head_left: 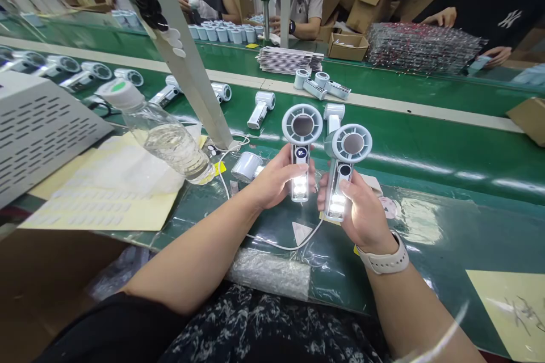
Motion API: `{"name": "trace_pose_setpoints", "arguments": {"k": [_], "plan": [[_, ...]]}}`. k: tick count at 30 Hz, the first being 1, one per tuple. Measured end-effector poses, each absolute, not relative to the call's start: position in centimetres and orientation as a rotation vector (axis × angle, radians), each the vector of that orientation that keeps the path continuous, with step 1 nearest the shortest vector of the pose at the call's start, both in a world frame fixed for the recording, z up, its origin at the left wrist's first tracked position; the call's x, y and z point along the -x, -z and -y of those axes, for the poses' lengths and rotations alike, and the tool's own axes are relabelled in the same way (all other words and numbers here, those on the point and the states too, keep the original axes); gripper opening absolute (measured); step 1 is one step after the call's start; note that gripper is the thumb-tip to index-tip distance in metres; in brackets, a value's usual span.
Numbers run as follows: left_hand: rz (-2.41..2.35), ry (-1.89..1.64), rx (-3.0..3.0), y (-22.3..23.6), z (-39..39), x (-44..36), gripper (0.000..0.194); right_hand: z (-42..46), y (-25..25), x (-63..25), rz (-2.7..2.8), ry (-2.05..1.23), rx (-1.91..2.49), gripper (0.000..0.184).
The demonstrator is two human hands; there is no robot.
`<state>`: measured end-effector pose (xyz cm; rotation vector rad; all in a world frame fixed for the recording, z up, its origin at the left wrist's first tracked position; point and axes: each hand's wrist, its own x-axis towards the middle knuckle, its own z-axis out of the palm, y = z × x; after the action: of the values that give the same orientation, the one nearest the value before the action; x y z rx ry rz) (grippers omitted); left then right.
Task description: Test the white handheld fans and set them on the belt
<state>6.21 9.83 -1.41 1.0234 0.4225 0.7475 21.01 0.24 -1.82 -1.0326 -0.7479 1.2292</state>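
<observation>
Left hand (279, 177) is gripping one pale-blue, round-headed plastic fan (301, 153), right hand (365, 210) its twin (346, 156), above the green bench (451, 252); near a clear plastic bottle (172, 144), I'm seeing a pale post (189, 65) partly hiding background fans (96, 71).

A clear bottle (168, 144) stands near a slotted grey casing (46, 130), and cardboard boxes (368, 7) lie heaped behind

The green counter (443, 249), overlaid with glossy clear film, spreads beneath the left grip (276, 180) and the right grip (365, 207). Left of the left grip come a white cylindrical part (247, 166), a bottle (170, 144), a yellow sheet (142, 212) and, farthest out, a vented box (46, 125). Below and between both grips lies a white triangle (301, 232); nearer the wearer, bubble wrap (272, 272). Right of the right grip: a round pink sticker (389, 208).
</observation>
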Motion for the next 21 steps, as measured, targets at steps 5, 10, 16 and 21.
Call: {"name": "trace_pose_setpoints", "arguments": {"k": [5, 10, 16, 21], "plan": [[-0.485, -0.741, -1.054, 1.53, -9.97, -6.19, 0.037, -0.26, 1.83, -21.24, 0.748, -1.203, 1.063, 0.019], [-0.37, -0.678, -1.029, 1.25, -9.88, -5.91, 0.045, -0.34, 1.7, -21.27, 0.632, -1.213, 1.051, 0.023], [-0.305, -0.662, -1.046, 0.84, -9.43, -5.65, 0.051, -0.17, 1.6, -21.19, 0.65, -1.222, 1.038, 0.021], [-0.418, -0.717, -1.175, 1.39, -9.57, -5.82, 0.044, -0.38, 1.88, -21.77, 0.67, -1.245, 1.001, 0.023]]}}
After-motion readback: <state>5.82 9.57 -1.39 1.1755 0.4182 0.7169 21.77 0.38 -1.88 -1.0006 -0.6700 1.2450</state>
